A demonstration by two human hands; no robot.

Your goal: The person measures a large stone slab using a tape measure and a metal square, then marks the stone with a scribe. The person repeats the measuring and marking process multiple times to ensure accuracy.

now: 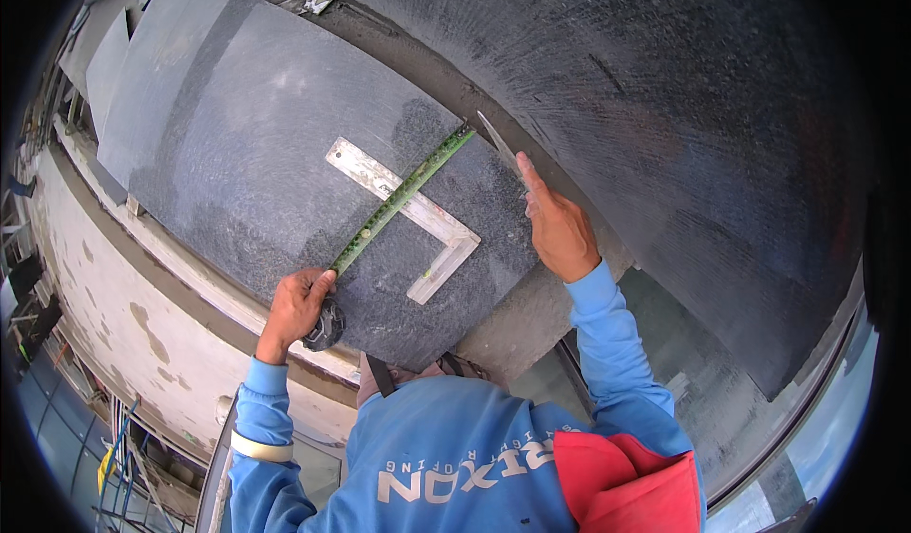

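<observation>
My left hand grips the black case of a tape measure at the near left edge of a dark grey stone slab. Its green blade runs out diagonally across the slab to the far right edge. Under the blade lies a worn metal try square, its short arm pointing toward me. My right hand is closed on a thin, pointed grey piece, whose kind I cannot make out. The piece's tip is close to the end of the blade, by the slab's edge.
A large dark stone panel rises along the right side. Between panel and slab runs a strip of rough mortar. On the left is a pale, patchy ledge, with poles and a lower level beyond it.
</observation>
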